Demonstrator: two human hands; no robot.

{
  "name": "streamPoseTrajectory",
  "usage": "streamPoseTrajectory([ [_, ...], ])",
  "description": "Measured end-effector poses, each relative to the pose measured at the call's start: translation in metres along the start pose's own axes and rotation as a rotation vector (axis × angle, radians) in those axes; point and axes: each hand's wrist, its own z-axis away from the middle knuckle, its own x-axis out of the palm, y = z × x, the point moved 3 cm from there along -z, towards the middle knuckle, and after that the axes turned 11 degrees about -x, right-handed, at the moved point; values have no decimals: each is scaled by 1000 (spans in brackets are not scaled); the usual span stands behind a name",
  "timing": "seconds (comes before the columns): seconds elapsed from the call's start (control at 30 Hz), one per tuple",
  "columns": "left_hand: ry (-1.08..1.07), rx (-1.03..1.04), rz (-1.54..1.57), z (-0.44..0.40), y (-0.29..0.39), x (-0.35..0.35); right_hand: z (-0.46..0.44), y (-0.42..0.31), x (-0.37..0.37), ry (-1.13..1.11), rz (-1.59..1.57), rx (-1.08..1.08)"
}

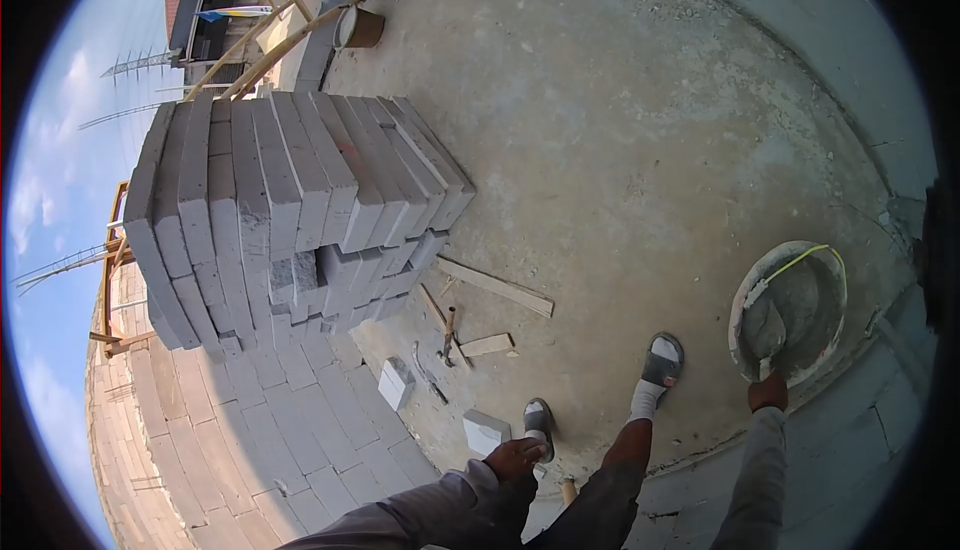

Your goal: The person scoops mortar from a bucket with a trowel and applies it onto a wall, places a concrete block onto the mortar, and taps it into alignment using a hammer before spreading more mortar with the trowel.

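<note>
right hand (768,391) wrapped narrowly round the handle of a trowel (768,325), as far as the head view lets me judge. the trowel sits inside a round tub (737,335) on the floor (620,200), near the wall (840,450). its blade lies against grey, mortar-like material (795,300); how deep it is dug in, i cannot tell. left hand (515,458) is low over the left leg (503,512), near the sandalled foot (538,418); i cannot tell whether it grips anything.

handling, my estimate: trowel stiff, fairly light bare, nose-heavy once loaded. i would take hold of the handle close to the blade, wrist firm, so a scoop does not tip off. the grey material: probably dense and soft, apt to slump or cling; a wet handle could turn slippery. tub likely heavy as filled; i would lift by opposite sides of the rim, not trust the thin yellow strip (800,259).
</note>
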Motion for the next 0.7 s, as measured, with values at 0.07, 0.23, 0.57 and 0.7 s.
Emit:
streamPoseTrajectory([
  [0.07,3,27,-28,10,24,-3,-12,2,14,46,-177,61],
  [0.23,8,101,-134,14,49,-9,6,32,23,155,-556,58],
  [0.57,-26,8,-108,15,53,-6,93,41,21,539,-496,144],
  [0.7,-31,-9,-164,6,49,-13,75,60,49,596,-646,111],
])
